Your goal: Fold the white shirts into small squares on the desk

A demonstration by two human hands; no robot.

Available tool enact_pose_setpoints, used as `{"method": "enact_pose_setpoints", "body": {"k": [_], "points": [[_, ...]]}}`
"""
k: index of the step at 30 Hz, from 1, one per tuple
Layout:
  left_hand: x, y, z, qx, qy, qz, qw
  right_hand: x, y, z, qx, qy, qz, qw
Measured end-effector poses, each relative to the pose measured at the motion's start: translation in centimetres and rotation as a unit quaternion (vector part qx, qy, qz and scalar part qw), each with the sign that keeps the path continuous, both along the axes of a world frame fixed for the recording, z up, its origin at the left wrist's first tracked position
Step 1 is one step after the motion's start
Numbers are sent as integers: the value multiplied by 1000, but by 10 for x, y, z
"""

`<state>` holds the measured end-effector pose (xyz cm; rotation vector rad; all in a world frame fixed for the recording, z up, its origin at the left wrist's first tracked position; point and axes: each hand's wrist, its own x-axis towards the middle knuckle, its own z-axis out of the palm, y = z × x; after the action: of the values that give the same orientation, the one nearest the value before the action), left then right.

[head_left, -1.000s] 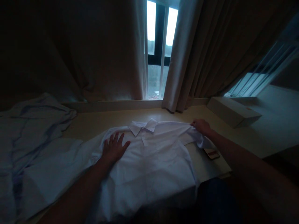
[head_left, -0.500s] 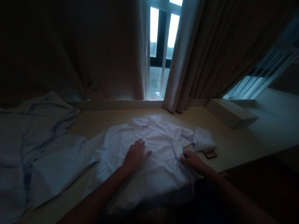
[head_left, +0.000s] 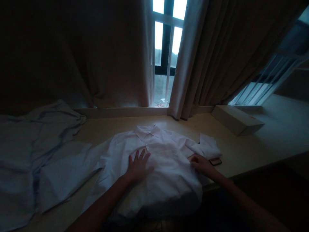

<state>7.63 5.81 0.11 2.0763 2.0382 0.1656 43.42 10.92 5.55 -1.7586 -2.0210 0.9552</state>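
White shirt [head_left: 166, 167]: lay flat on the tabletop [head_left: 241, 151], front up, in thin, smooth woven cloth with soft creases; its pointed collar [head_left: 146, 130] sat at the far end, toward the window, and its near hem hung over the tabletop's front edge.
Folded sleeve [head_left: 205, 146]: bunched in loose folds at the shirt's right side, lying on the tabletop.
Left hand [head_left: 138, 166]: lay flat and open on the shirt's chest just below the collar, fingers spread, palm down, gripping nothing.
Right hand [head_left: 201, 162]: rested at the shirt's right edge, just beside the folded sleeve, fingers curled low on the cloth; the dim light hid whether it pinched the fabric.
Small dark object [head_left: 215, 161]: flat and rectangular with a reddish face, lay on the tabletop touching the sleeve's near edge; any marking on it was too dark to read.
Pale blue cloth [head_left: 36, 151]: a large rumpled garment or sheet, heavily creased, spread across the left of the tabletop, next to the shirt's left sleeve.
White box [head_left: 236, 120]: long, flat, cardboard-like, matte, stood at the far right near the curtain; a small orange mark on its top was illegible.
Curtains [head_left: 212, 54]: heavy, pleated, beige fabric, parted on a narrow window [head_left: 166, 48].
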Motion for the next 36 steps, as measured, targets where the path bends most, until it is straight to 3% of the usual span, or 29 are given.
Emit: {"method": "enact_pose_setpoints", "body": {"k": [3,5,8,12,17,22,26,29,33,36], "points": [[6,-2,6,30,3,-10,1000,-17,31,6,169,-51,-3,984],[11,-2,10,83,14,-25,996,-42,57,9,214,-74,40,973],[15,2,13,109,23,-46,993,-93,100,10,220,-129,108,961],[12,9,8,71,22,-37,997,-158,145,3,209,-144,146,956],[7,9,1,64,13,-37,997,-197,160,-27,155,-167,260,938],[7,12,1,69,13,-34,997,-201,173,-47,161,-179,249,938],[8,17,-2,71,11,-25,997,-205,183,-42,161,-190,249,936],[9,20,-2,66,5,-28,997,-203,170,-34,193,-188,237,933],[-11,31,8,80,-5,-18,997,-167,135,-36,294,-148,189,925],[-54,44,16,96,40,74,992,-116,115,-47,267,-169,157,936]]}}
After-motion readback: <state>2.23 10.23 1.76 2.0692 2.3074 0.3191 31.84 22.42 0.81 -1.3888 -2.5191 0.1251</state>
